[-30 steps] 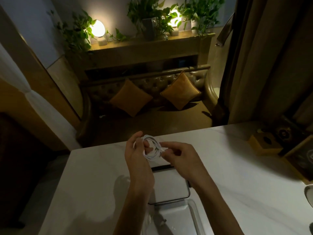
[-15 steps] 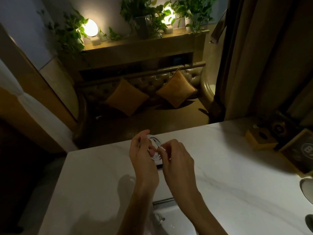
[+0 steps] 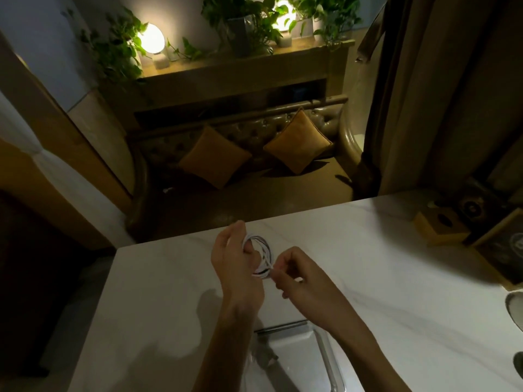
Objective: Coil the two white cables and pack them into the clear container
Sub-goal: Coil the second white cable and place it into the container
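Note:
A white cable [image 3: 263, 254] is wound into a small loop of several turns, held above the white marble table [image 3: 382, 278]. My left hand [image 3: 236, 260] grips the loop's left side with fingers curled through it. My right hand [image 3: 294, 274] pinches the cable's end at the loop's lower right. The clear container [image 3: 325, 352] lies on the table near me, under my forearms, partly hidden. Something small and pale lies inside it; I cannot tell whether it is the second cable.
A yellow box [image 3: 437, 224] and dark framed items [image 3: 506, 250] stand at the table's right edge. A round dish rim [image 3: 515, 304] shows at the far right. Beyond the table's far edge are a sofa with cushions [image 3: 297, 142], lamps and plants.
The view tilted and shifted, so the container moved lower in frame. My hands closed together, then spread a little; the right hand now pinches the cable's end lower on the loop.

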Demonstrator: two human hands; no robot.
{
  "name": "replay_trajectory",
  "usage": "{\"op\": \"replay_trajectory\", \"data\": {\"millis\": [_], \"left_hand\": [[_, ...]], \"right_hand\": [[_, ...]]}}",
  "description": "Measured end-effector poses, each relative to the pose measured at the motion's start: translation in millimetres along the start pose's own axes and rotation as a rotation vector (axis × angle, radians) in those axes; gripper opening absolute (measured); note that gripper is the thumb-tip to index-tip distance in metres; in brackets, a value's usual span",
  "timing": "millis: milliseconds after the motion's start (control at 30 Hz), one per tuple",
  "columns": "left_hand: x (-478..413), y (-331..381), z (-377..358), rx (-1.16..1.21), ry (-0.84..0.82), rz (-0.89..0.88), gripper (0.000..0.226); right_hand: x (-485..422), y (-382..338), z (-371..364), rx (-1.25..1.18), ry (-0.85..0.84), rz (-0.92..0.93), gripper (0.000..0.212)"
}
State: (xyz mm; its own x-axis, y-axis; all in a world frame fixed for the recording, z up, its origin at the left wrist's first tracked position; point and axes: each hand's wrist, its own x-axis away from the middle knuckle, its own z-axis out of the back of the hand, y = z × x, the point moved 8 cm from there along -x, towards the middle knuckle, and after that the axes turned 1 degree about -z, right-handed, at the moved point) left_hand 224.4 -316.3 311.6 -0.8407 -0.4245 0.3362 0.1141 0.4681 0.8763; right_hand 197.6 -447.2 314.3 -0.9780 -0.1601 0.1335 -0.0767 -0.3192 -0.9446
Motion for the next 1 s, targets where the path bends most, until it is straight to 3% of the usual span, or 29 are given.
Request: {"op": "replay_trajectory", "data": {"millis": [67, 167, 300, 400, 533, 633, 833, 1000], "left_hand": [[3.1, -5.6, -2.7, -0.063, -0.004, -0.027, 0.006], [7.8, -14.2, -5.9, -0.098, -0.036, 0.009, 0.016], [6.1, -24.9, -6.5, -0.078, -0.059, 0.090, 0.022], [-1.7, -34.0, 0.5, -0.172, -0.095, 0.074, 0.019], [-8.0, -62.7, 21.3, -0.253, -0.193, 0.182, 0.047], [-12.9, -77.4, 44.0, -0.335, -0.224, 0.204, 0.052], [-15.1, -91.1, 88.8, -0.450, -0.247, 0.136, 0.028], [-19.7, -89.1, 103.0, -0.538, -0.242, 0.080, 0.021]], "right_hand": [[-1.0, 2.2, 2.4, 0.035, 0.023, -0.049, 0.018], [-4.9, 0.5, 9.5, 0.021, 0.053, -0.095, 0.032], [-8.9, 2.4, 8.2, 0.031, 0.025, -0.060, 0.020], [-10.5, 10.3, 12.1, -0.093, 0.007, -0.075, 0.017], [-14.7, 37.8, 7.5, -0.172, -0.028, -0.154, 0.020], [-18.9, 62.5, -11.7, -0.107, -0.151, -0.255, 0.021], [-28.5, 91.6, -35.8, -0.095, -0.282, -0.358, 0.022], [-31.6, 92.4, -47.0, -0.060, -0.331, -0.347, 0.024]]}}
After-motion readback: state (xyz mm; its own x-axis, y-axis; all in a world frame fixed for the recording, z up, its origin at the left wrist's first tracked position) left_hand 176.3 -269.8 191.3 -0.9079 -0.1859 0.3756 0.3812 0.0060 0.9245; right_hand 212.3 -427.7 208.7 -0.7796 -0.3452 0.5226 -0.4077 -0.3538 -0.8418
